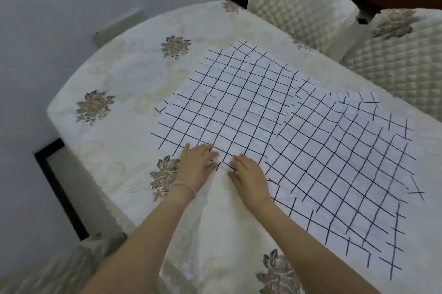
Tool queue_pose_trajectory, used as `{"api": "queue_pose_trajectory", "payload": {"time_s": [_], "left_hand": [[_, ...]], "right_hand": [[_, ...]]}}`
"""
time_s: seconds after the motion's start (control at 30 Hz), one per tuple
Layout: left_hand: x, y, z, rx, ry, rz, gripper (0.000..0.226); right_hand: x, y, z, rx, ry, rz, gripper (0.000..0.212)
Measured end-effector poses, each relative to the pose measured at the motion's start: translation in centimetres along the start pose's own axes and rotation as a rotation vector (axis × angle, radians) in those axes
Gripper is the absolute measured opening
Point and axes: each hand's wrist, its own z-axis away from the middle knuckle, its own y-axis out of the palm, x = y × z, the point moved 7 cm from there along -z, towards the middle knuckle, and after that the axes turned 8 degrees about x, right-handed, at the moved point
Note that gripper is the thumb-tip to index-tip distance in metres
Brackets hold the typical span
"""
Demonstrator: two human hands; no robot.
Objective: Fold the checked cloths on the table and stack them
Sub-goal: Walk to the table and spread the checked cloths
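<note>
Two white cloths with a black check pattern lie spread flat on the table. The left checked cloth (229, 102) overlaps the edge of the right checked cloth (346, 162). My left hand (196, 164) lies flat with straight fingers on the near corner of the left cloth. My right hand (248, 176) rests beside it, fingers extended, touching the same near edge where the two cloths meet. Neither hand grips anything.
The table wears a cream tablecloth (114, 126) with brown flower motifs. Two quilted cream chair backs (301, 4) (401, 54) stand along the far right side. A grey wall and a dark frame (55, 183) are at the left.
</note>
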Motion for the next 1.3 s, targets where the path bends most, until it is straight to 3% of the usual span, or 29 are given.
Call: {"api": "queue_pose_trajectory", "payload": {"time_s": [0.1,0.23,0.37,0.47,0.63,0.77,0.9,0.97,1.03,1.13,1.3], "left_hand": [[-0.5,-1.0,-0.5,-0.033,0.013,-0.002,0.007],[-2.3,-2.8,-0.9,-0.023,0.077,0.095,0.010],[-5.8,-4.6,0.3,0.046,0.185,-0.029,0.048],[-8.8,-7.1,0.7,-0.030,0.249,-0.122,0.039],[-13.7,-10.1,1.1,0.031,0.230,0.038,0.026],[-19.1,-12.2,2.8,0.069,0.283,0.124,0.027],[-24.1,-13.7,5.0,0.090,0.396,0.038,0.019],[-25.7,-13.9,6.3,0.063,0.499,-0.066,0.012],[-26.0,-13.3,7.5,0.053,0.544,-0.174,0.009],[-24.5,-11.6,9.4,0.086,0.485,-0.211,0.020],[-22.1,-8.1,12.5,0.501,0.236,-0.051,0.030]], "right_hand": [[0.0,-1.0,-0.7,-0.039,0.060,-0.014,0.008],[-0.3,-3.6,-0.6,-0.048,0.124,-0.087,0.015],[-0.4,-9.0,1.3,-0.104,0.179,-0.190,0.017],[-0.7,-13.6,4.2,-0.154,0.211,-0.278,0.014],[-1.3,-19.6,10.3,-0.179,0.180,-0.390,0.003],[-2.4,-22.8,16.4,-0.141,0.207,-0.282,0.051],[-3.9,-25.7,22.1,-0.378,0.244,-0.480,0.049],[-4.0,-26.5,23.9,-0.464,0.272,-0.514,0.030],[-4.0,-25.7,24.6,-0.436,0.299,-0.510,0.010],[-4.2,-22.8,25.0,-0.301,0.326,-0.489,0.009],[-3.9,-19.8,25.1,-0.102,0.322,-0.381,0.024]]}}
